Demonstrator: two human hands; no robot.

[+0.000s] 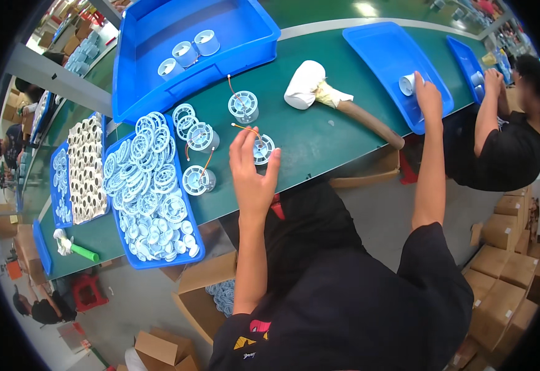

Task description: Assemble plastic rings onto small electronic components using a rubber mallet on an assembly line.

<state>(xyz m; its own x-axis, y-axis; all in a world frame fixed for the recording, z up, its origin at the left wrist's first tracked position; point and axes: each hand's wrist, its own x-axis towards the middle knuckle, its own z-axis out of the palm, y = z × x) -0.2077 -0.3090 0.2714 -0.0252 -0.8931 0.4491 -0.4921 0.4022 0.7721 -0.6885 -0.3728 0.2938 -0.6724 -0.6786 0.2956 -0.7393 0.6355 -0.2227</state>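
Nearest, a black sleeve and bare forearm rising to the left hand (252, 170), fingers loosely curled around a small white plastic spool (262, 148) with copper wire, on the smooth green desk (319, 139). Three more ribbed white spools (200, 137) just left of it. Further left, a shallow blue tray (158, 263) heaped with flat white spoked discs, too many to count. Behind, a deep blue bin (251, 25) holding three white cups. Right hand (427, 93) stretched out, fingers closed on a white cup (408, 84) in a flat blue lid (381, 49). Between the hands, one cloth-wrapped mallet (319, 93) with a brown handle.
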